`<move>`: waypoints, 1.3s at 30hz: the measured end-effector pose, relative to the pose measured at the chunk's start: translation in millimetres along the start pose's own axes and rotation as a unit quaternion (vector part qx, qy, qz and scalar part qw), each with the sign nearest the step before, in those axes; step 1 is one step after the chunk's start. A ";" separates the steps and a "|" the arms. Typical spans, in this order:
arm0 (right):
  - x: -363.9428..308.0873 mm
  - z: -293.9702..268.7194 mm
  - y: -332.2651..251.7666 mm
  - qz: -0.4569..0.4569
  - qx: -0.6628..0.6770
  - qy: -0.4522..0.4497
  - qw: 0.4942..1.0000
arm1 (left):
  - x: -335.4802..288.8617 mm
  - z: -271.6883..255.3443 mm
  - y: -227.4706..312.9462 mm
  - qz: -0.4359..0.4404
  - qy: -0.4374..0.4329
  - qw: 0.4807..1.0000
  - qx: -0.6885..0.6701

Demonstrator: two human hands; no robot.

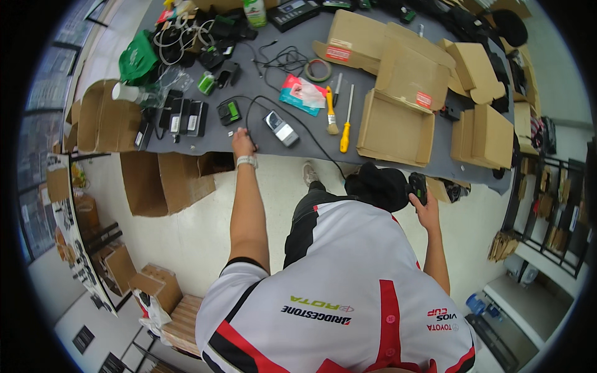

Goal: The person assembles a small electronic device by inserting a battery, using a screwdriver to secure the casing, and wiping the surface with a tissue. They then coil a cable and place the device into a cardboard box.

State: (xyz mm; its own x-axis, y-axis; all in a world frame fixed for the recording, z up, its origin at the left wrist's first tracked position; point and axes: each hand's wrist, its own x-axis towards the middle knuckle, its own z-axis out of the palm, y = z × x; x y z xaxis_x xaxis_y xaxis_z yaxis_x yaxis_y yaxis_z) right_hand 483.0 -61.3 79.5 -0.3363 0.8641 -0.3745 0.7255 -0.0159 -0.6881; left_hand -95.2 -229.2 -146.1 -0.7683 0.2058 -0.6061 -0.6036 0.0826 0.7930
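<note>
My left hand [243, 143] is at the front edge of the grey table, fingers closed on a black cable [247, 118] that loops up from the tabletop. A tiny white piece [230, 133] lies beside its fingertips. Just right of it is a grey and silver handheld device with a small screen [281, 128]; a black and green square device [229, 112] sits to the upper left. My right hand [428, 211], low at the right near the table's edge, grips a black handheld device with a green mark [418, 186]. A black cloth-like object [376, 186] is next to it.
An open cardboard box [396, 133] and smaller cartons [482, 133] occupy the right side. Mid-table lie a yellow screwdriver [345, 138], a brush [331, 109], a tape roll [318, 70] and a wipes pack [303, 94]. Black battery-like blocks [186, 116] stand left. A large carton [165, 183] is below the table.
</note>
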 end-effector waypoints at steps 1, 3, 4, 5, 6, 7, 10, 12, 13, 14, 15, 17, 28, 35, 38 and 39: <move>-3.7 -2.0 -1.2 -0.008 -0.006 0.008 1.000 | -19.0 3.6 3.2 -0.006 -0.023 1.000 0.006; -9.1 -4.8 -2.8 -0.025 -0.014 0.017 0.999 | -46.1 -15.4 2.2 0.001 -0.121 0.993 0.001; -13.2 -7.4 -6.3 -0.029 -0.008 0.018 0.999 | -66.6 -21.3 10.6 -0.030 -0.176 0.984 -0.011; -14.6 -11.1 -0.8 -0.029 0.001 0.014 0.999 | -77.5 -35.4 11.5 -0.053 -0.207 0.976 -0.042; -16.7 -12.6 7.6 -0.029 0.009 0.009 0.999 | -87.8 -50.9 13.5 -0.062 -0.260 0.962 -0.056; -19.0 -13.9 14.4 -0.032 0.018 0.001 0.999 | -95.3 -66.1 16.6 -0.085 -0.293 0.949 -0.078; -21.5 -18.8 26.7 -0.019 0.061 -0.018 0.998 | -116.8 -108.8 24.7 -0.124 -0.343 0.926 -0.100; -17.4 -21.9 29.5 -0.029 0.071 -0.027 0.997 | -131.6 -126.4 28.5 -0.116 -0.334 0.934 -0.055; -15.0 -25.6 25.9 -0.034 0.068 -0.032 0.997 | -141.9 -134.7 30.9 -0.121 -0.339 0.933 0.008; -11.7 -27.5 23.0 -0.038 0.066 -0.038 0.996 | -154.3 -144.7 33.3 -0.126 -0.342 0.928 0.071; -5.3 -26.1 30.0 -0.078 0.076 -0.010 0.994 | -167.6 -146.1 36.2 -0.131 -0.348 0.919 0.133; 16.3 -22.9 46.7 -0.161 0.093 0.046 0.982 | -195.7 -147.2 30.2 -0.159 -0.309 0.898 0.270; 152.2 -9.5 61.5 0.161 0.448 -0.093 0.875 | -356.9 -132.7 -75.0 -0.216 -0.231 0.900 0.301; 105.9 -24.5 67.5 0.068 0.422 -0.033 0.904 | -407.2 -177.4 -149.2 -0.040 0.034 0.994 0.093; 66.6 -45.9 46.7 0.055 0.507 -0.126 0.851 | -399.5 -222.5 -187.9 0.003 0.102 0.973 0.208; 54.6 -51.9 41.6 0.055 0.528 -0.167 0.831 | -396.9 -230.2 -194.2 0.025 0.132 0.956 0.259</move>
State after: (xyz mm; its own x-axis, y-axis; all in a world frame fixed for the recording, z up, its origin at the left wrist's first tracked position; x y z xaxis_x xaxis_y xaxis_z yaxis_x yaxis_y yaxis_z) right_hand 526.0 11.4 62.7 -0.5784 0.6435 -0.5013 -0.1096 -0.6703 -0.7340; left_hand 277.8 -551.4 -73.5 -0.8621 -0.0261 -0.5061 -0.4304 0.5648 0.7041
